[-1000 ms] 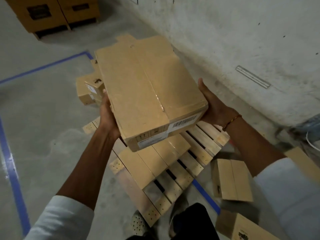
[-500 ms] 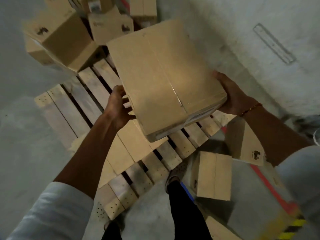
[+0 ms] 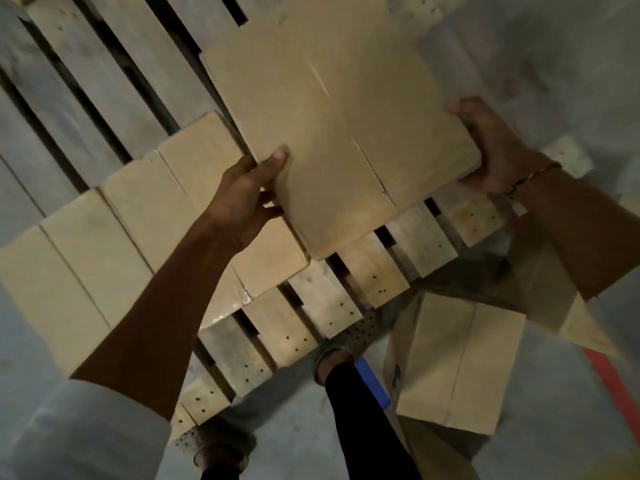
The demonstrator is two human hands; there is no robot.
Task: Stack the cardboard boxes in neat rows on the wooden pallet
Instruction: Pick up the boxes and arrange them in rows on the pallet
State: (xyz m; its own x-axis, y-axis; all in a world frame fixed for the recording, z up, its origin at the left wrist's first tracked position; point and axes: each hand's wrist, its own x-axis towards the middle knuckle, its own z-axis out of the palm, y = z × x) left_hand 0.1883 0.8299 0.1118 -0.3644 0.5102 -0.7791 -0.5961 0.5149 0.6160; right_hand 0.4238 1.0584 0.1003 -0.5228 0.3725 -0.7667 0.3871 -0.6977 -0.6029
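A: Held cardboard box?
B: Above wooden pallet, beside the placed box row, long axis parallel. Left hand and right hand both clamped on it.

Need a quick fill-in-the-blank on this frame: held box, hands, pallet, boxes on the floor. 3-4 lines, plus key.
1. The held box is gripped by ____ hands.
2. The left hand has its ____ on top of the box; the right hand grips the opposite edge.
3. A row of boxes already lies on the ____.
4. Another box stands on the ____, off the pallet.

Missing words: two; thumb; pallet; floor
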